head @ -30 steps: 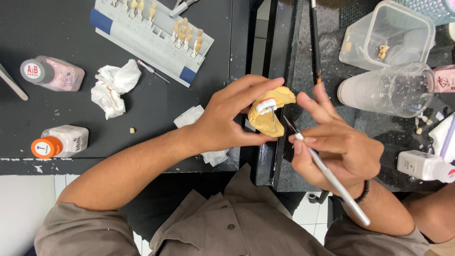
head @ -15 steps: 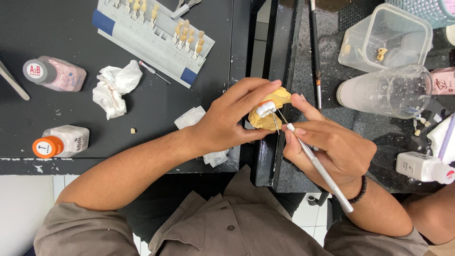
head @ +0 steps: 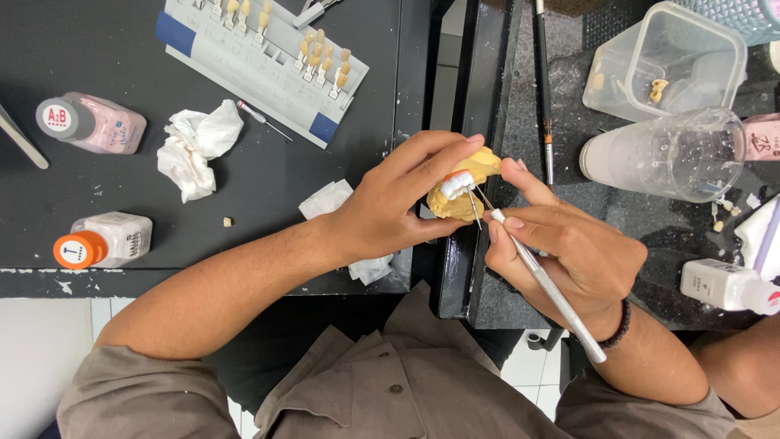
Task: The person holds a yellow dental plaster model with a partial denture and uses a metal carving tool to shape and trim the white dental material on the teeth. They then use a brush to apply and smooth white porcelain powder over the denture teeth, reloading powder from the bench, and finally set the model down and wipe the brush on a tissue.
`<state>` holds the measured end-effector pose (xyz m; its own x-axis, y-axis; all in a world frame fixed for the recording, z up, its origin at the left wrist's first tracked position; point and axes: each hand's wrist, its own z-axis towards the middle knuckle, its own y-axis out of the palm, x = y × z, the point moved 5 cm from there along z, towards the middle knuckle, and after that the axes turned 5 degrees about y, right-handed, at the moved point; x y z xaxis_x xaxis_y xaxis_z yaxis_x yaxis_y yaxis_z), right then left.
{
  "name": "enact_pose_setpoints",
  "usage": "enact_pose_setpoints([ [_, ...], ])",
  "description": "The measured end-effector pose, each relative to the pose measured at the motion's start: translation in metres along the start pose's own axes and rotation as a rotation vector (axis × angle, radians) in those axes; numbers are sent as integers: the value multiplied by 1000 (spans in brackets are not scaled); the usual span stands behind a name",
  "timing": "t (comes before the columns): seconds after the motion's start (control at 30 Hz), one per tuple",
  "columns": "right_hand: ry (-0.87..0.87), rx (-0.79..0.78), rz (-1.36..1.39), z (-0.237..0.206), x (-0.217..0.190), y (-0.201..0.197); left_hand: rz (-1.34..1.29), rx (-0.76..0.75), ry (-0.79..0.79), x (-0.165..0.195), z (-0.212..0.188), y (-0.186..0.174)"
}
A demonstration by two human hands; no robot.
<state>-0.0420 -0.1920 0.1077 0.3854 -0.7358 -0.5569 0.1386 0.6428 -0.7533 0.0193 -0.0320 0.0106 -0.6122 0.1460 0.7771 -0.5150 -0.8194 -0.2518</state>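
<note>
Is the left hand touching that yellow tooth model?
Touching. The head view shows the left hand with its fingers wrapped over and under the yellow model, gripping it with no gap.

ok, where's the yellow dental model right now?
Head view, centre: the yellow dental model is pinched in the left hand, over the gap between the two tables, with the right hand holding a thin metal tool at it.

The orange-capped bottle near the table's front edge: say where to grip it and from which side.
Grip the orange-capped bottle across its pale body, coming from above. It lies on its side with the cap pointing left, so the long rounded flanks are exposed; the black tabletop around it is bare, probably leaving fingers room.
</note>
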Motion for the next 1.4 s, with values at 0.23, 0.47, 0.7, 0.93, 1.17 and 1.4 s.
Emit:
enact_pose_setpoints([
  [0.23, -8, 0, 16, 0, 0, 0, 8, -3, 7, 0, 0, 0],
  [0.47, -17, 11, 18, -1, 1, -1, 8, -1, 9, 1, 0, 0],
  [0.7, -16, 1, 12, -1, 1, -1, 4, -2, 16, 1, 1, 0],
  [0.93, -8, 1, 6, 0, 0, -1, 7, -3, 13, 1, 0, 0],
  [1.17, -14, 21, 16, 2, -1, -2, 7, -5, 21, 1, 1, 0],
  [1.4, -16, 4, -6, 1, -1, -1, 9, -3, 15, 1, 0, 0],
])
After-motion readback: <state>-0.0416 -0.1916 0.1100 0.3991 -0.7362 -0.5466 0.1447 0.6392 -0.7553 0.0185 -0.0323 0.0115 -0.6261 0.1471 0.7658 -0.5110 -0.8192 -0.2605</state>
